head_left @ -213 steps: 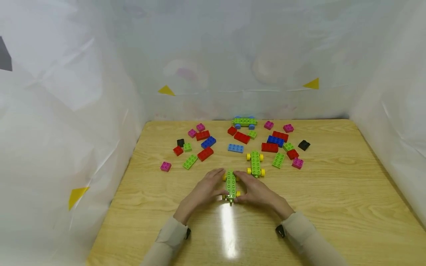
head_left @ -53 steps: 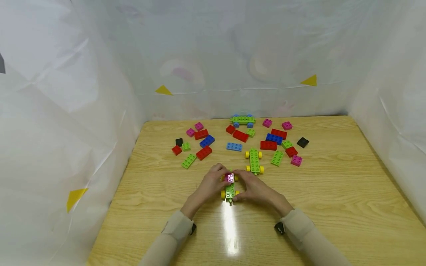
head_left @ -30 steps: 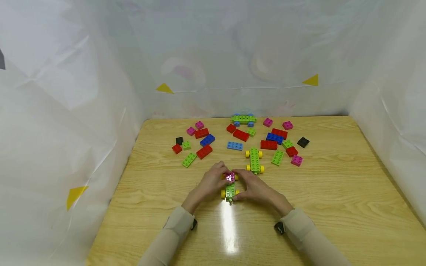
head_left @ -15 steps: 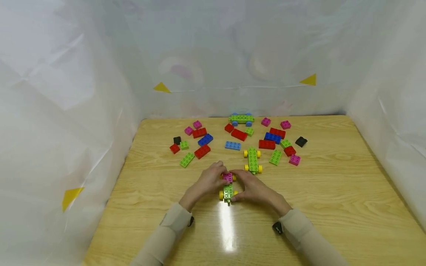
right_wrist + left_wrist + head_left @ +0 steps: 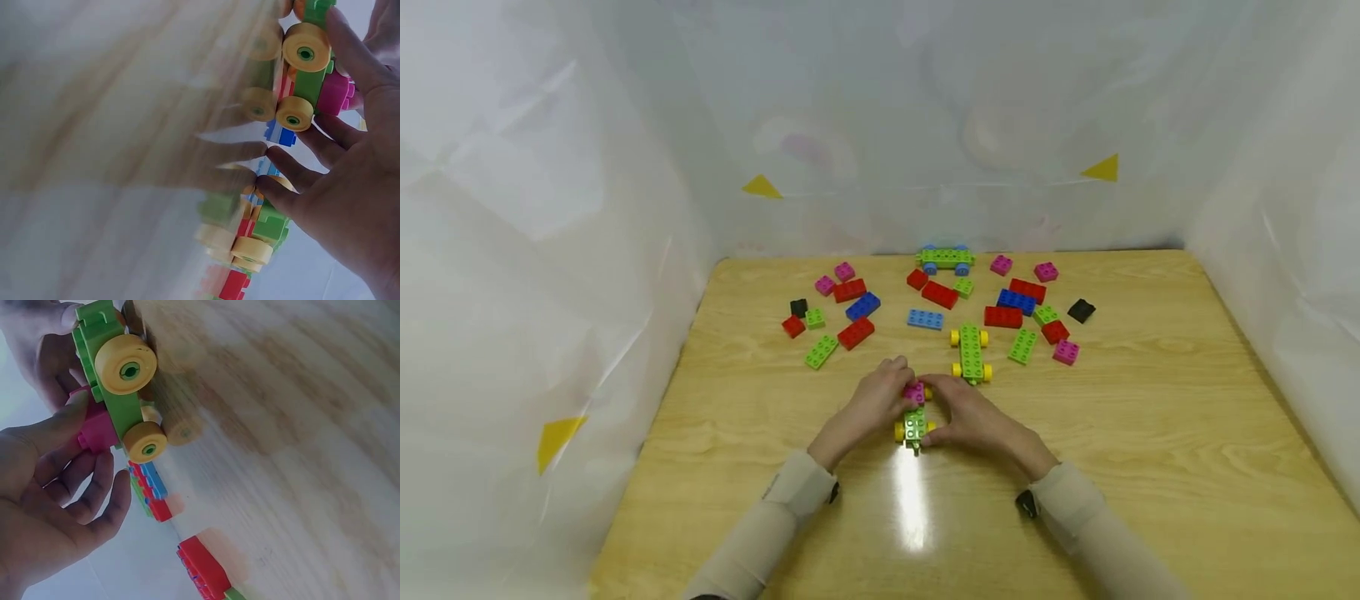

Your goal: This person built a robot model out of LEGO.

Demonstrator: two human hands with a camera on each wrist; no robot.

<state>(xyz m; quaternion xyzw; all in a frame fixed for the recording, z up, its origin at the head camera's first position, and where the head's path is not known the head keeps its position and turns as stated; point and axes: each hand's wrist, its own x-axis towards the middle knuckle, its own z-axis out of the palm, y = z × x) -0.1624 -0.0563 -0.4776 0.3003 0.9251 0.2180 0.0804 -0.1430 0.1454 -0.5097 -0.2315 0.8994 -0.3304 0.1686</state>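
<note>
The left hand (image 5: 872, 398) has its grip clamped on a pink brick (image 5: 916, 392) atop the near car (image 5: 915, 424); the right hand (image 5: 976, 415) clasps its right side.

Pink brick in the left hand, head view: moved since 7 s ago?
Yes, rightward and a bit nearer. The pink brick lay left of the leftmost long green brick; now it's right of it, on the nearer car.

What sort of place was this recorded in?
Likely a makeshift recording booth: pale, wrinkled sheeting walls in the yellow-brown wood-grain table at the back and both sides, with yellow triangular patches on that sheeting. The wider room isn't visible.
</note>
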